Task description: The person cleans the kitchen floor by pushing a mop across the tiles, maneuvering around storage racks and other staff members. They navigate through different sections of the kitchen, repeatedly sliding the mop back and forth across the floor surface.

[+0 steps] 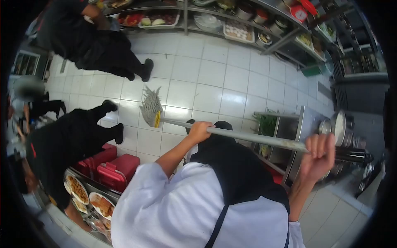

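Observation:
A mop (256, 136) with a long grey handle runs across the front of my body. My left hand (200, 132) is closed around the lower part of the handle. Higher up, close to the black end grip, my right hand (319, 155) wraps the same pole. The grey string head (150, 105), joined by a yellow clamp (157, 119), lies on the white tiled floor (198, 89) ahead and to the left.
Two co-workers in black, one standing (95, 45) and one leaning (74, 132) over plated food (101, 204), are on the left. Red cases (119, 171) stand below that counter. Food shelves (202, 12) line the back; a metal table (308, 124) stands at right.

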`<state>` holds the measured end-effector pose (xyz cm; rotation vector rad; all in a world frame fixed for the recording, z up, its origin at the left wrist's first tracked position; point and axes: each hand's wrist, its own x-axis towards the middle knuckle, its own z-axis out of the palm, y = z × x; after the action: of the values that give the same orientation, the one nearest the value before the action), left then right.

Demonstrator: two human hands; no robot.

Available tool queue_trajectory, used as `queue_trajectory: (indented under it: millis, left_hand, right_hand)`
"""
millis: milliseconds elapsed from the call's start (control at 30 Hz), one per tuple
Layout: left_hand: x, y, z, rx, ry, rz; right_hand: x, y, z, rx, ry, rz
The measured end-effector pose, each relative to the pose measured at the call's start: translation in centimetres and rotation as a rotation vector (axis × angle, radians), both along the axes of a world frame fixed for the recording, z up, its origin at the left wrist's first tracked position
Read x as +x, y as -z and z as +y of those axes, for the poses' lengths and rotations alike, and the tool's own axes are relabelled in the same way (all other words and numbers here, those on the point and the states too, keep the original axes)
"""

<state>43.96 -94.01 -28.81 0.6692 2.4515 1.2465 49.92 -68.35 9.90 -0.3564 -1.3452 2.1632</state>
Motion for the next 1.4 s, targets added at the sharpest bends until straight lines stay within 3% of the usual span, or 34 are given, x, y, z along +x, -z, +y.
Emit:
queue_trajectory:
  millis: [67,133,200,300,367,433,533,567,633,767,800,900,933,1000,1033,1067,1100,1133,1233,1300,1367,1400]
  left_hand:
    - [0.2,1.4,3.1,0.171,0.267,0.000]
    - [-0.4,-0.5,8.4,-0.092,0.559,-0.107]
    - [-0.2,-1.7,13.0,0.178,0.661,-0.142]
    - [1.5,-2.7,21.5,0.368,0.886,-0.001]
    - [3.7,-3.9,27.2,0.400,0.993,-0.038]
    - [5.5,-4.8,31.3,0.416,1.048,-0.110]
    - [5.0,-6.3,34.2,0.371,1.102,-0.164]
    - [5.0,-6.4,34.8,0.359,1.110,-0.173]
    - [4.0,-6.0,35.2,0.330,1.074,-0.143]
    - [-1.8,-3.7,34.6,0.245,1.013,-0.060]
    - [-3.4,-3.3,34.2,0.170,0.972,-0.040]
    - [-8.3,-0.7,32.1,0.057,0.775,-0.046]
    - [-10.2,0.0,31.2,0.051,0.724,-0.024]
    - [-14.3,2.6,29.2,0.025,0.601,0.048]
    - [-16.7,2.4,27.8,-0.020,0.552,0.046]
    - [-19.0,4.7,26.4,-0.035,0.491,0.156]
    - [-21.7,7.1,24.9,-0.163,0.395,0.235]
    - [-24.3,7.0,23.6,-0.391,0.323,0.315]
    - [-32.1,10.3,20.4,-0.788,0.112,0.253]
    - [-35.3,12.6,20.3,-0.879,-0.084,0.119]
    - [-36.8,14.0,22.2,-0.816,-0.210,0.189]
    - [-37.4,14.7,23.6,-0.769,-0.155,0.268]
  right_hand:
    - [3.5,-1.3,3.4,0.057,0.057,-0.019]
    - [7.4,-4.0,4.8,0.137,0.194,-0.049]
    - [10.5,-6.9,4.9,0.274,0.394,-0.086]
    - [14.0,-10.7,5.4,0.511,0.531,-0.041]
    - [7.8,-13.1,1.8,0.726,1.082,-0.064]
    - [13.7,-17.6,5.0,0.718,0.825,0.139]
    - [17.2,-18.8,8.3,0.896,0.528,-0.012]
    - [17.7,-18.6,9.5,0.831,0.507,0.040]
    - [17.8,-17.9,11.6,0.702,0.477,0.149]
    - [13.4,-14.4,15.6,0.575,0.639,0.254]
    - [11.5,-13.1,16.4,0.559,0.867,0.245]
    - [7.9,-8.6,19.8,0.391,0.830,0.382]
    - [8.9,-6.2,22.6,0.332,0.517,0.441]
    - [7.7,-1.1,25.3,0.297,0.320,0.440]
    - [4.7,1.2,25.1,0.318,0.437,0.382]
    - [3.1,3.5,25.5,0.166,0.355,0.337]
    - [0.1,6.0,25.4,0.327,0.331,0.209]
    - [-3.0,7.7,24.3,0.258,0.386,0.067]
    - [-8.9,11.6,24.2,0.248,0.053,-0.069]
    - [-11.1,13.8,25.4,0.274,-0.181,-0.148]
    - [-12.5,14.3,27.3,0.212,-0.159,-0.167]
    - [-13.3,14.3,28.3,0.185,-0.155,-0.173]
